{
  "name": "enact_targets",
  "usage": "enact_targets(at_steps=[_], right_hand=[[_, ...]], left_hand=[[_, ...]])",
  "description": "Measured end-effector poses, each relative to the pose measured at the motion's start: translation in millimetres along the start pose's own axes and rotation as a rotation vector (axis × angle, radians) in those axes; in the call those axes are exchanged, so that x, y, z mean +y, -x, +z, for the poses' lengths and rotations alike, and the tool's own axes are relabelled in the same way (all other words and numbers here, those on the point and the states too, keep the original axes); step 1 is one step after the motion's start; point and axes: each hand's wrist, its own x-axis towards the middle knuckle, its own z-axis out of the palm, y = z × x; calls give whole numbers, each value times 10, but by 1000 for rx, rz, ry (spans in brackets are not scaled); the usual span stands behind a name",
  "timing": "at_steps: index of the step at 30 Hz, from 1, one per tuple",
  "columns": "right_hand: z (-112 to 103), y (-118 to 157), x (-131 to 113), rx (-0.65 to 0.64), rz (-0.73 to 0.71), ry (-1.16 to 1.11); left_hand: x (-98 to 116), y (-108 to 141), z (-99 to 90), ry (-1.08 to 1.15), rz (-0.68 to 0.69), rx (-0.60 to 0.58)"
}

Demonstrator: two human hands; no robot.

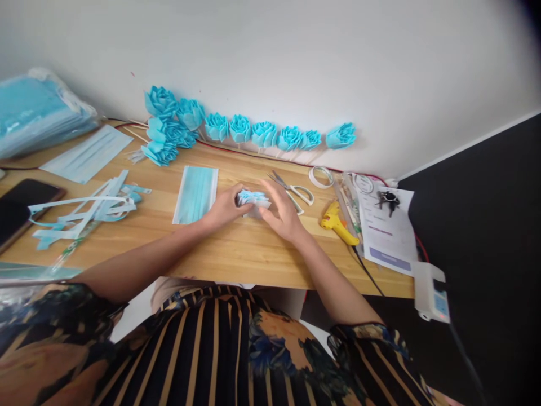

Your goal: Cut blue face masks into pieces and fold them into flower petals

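Between my hands is a small bundle of layered pale blue and white mask-fabric pieces (253,198). My left hand (228,206) grips its left side, with the thumb in front and the fingers curled behind. My right hand (282,213) is cupped on the other side, its thumb and fingers spread apart; the thumb tip is close to the bundle's lower right edge, and I cannot tell whether it touches. Just left of my left hand, a flat blue face mask (195,194) lies on the wooden table (240,256). White-handled scissors (296,189) lie open beyond my right hand.
Several blue fabric flowers (265,135) on sticks lean along the wall. Cut strips (95,206), a phone (27,206) and a bag of masks (38,113) are at left. A tape roll (321,177), yellow glue gun (339,224), papers (386,231) and keys (387,200) sit at right.
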Motion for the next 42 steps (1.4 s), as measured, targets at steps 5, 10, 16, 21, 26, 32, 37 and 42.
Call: enact_targets(at_steps=[5, 10, 16, 21, 26, 32, 37, 42], right_hand=[[4, -35, -124, -100, -73, 247], [36, -71, -164, -118, -100, 273], [-136, -165, -220, 151, -68, 192], [-13, -168, -125, 173, -38, 193], [74, -133, -57, 143, -73, 170], [80, -133, -45, 141, -142, 181], [105, -134, -10, 202, -206, 138], [109, -131, -28, 182, -195, 76]], left_hand=[[-45, 33, 0, -2, 44, -6], [-13, 48, -22, 5, 39, 1], [38, 48, -54, 58, -31, 30], [28, 44, -88, 139, -53, 30], [14, 50, -78, 120, -14, 16], [56, 73, -55, 82, -25, -62], [61, 78, -51, 105, -26, -108], [82, 74, -54, 98, -14, -140]])
